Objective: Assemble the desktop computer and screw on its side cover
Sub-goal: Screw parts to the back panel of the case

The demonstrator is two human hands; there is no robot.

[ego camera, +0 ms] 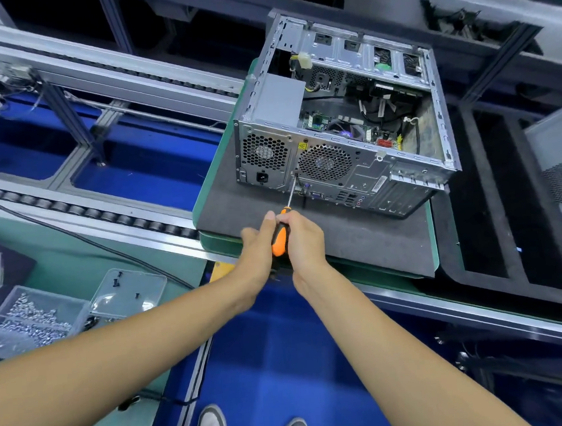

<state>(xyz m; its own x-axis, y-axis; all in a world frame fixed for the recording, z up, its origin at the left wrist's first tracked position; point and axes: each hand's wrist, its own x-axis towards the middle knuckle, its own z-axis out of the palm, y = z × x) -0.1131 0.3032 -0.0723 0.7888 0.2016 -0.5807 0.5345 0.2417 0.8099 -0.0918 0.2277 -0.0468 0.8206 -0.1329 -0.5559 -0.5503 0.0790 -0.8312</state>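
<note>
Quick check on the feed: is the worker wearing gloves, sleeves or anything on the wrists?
No. The left hand and right hand are both bare, no gloves. Both forearms are uncovered to the frame edge, with no sleeves, watch or wrist strap visible.

case [343,122]: grey metal, side cover off, open side up, rear panel toward the person, on dark mat | screwdriver [279,236]: orange-black handle, gripped by both hands, tip at rear panel beside the fan grille

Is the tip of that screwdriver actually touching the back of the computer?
Touching. The head view shows the screwdriver tip meeting the computer case rear panel beside the fan grille, with no gap visible.
</note>
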